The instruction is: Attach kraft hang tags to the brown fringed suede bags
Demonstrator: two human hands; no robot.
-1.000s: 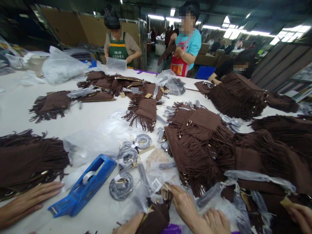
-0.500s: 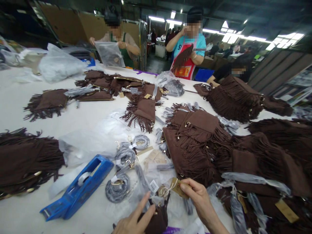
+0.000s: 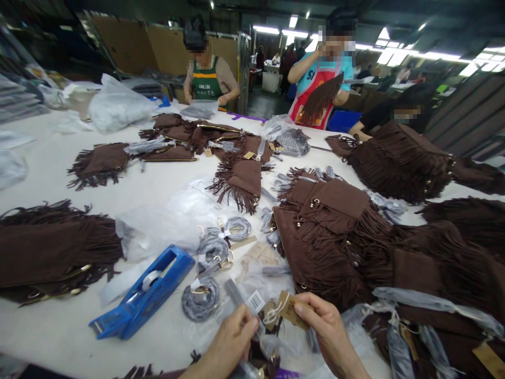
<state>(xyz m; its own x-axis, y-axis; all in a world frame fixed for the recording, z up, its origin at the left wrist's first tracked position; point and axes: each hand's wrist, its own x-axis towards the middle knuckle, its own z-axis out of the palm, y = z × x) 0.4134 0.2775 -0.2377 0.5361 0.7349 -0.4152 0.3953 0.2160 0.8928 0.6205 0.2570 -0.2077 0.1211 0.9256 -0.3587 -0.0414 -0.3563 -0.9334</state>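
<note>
My right hand (image 3: 325,329) pinches a brown cardboard hang tag (image 3: 291,310) between thumb and fingers; a white string is looped through the tag. My left hand (image 3: 232,337) is closed beside it, apparently around a grey strap in clear plastic (image 3: 234,291). A white barcode label (image 3: 256,301) shows just above the left fingertips. Beneath both hands lies a dark brown bag, partly hidden by the hands and plastic wrap. Coiled grey wrapped straps with gold clasps (image 3: 200,299) lie left of my hands.
A blue tape dispenser (image 3: 144,292) stands on the white table at left. Fringed brown bags are piled on the right (image 3: 335,231), with another stack (image 3: 55,252) at far left. Across the table, a person in a green apron (image 3: 207,84) handles plastic; another (image 3: 319,79) holds a brown fringed piece.
My left hand has gone from spread fingers to a closed grip near the barcode label. My right hand keeps hold of the tag. The green-aproned person has lowered the plastic bag. The view has shifted left.
</note>
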